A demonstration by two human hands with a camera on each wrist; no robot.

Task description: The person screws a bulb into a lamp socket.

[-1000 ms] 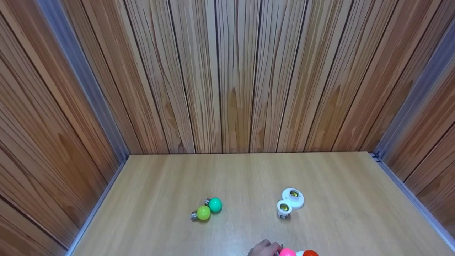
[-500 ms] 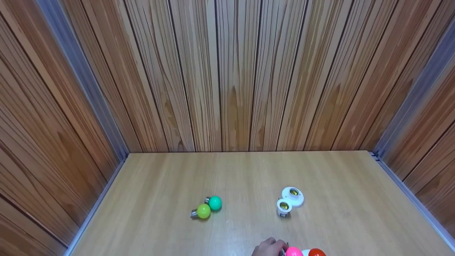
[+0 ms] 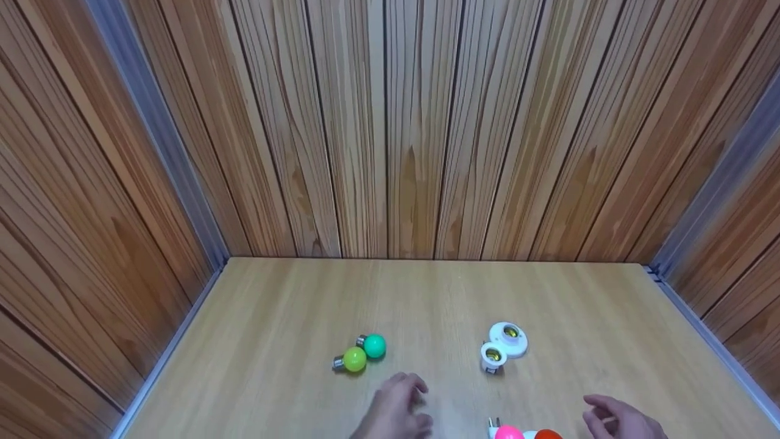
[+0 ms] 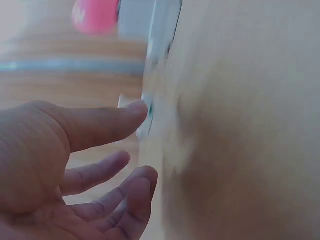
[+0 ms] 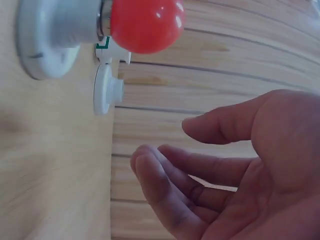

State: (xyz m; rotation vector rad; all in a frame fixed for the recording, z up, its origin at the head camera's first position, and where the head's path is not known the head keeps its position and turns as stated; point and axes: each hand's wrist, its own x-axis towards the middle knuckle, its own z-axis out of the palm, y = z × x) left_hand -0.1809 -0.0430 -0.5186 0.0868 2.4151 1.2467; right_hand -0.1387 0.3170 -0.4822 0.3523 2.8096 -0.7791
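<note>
My left hand (image 3: 396, 407) is over the table, holding nothing, its fingers loosely bent. Nearest to it lie a yellow-green light bulb (image 3: 354, 360) and a green light bulb (image 3: 375, 346), side by side. At the bottom edge of the head view, a pink light bulb (image 3: 508, 432) sits by a white plug with metal prongs (image 3: 493, 425). Beside it, a red light bulb (image 5: 147, 25) stands in a round white lamp holder (image 5: 37, 45), clearest in the right wrist view. My right hand (image 3: 624, 419) hovers to the right of these, fingers relaxed, nothing in it.
Further back stand a round white lamp holder (image 3: 517, 342) and a smaller white socket (image 3: 492, 360), touching or nearly so. Wood-panelled walls (image 3: 414, 134) close off the back and both sides of the table (image 3: 274, 305).
My left hand has left the pink bulb's plug and moved left and away from me. My right hand has come into view at the lower right. The head view has shifted slightly.
</note>
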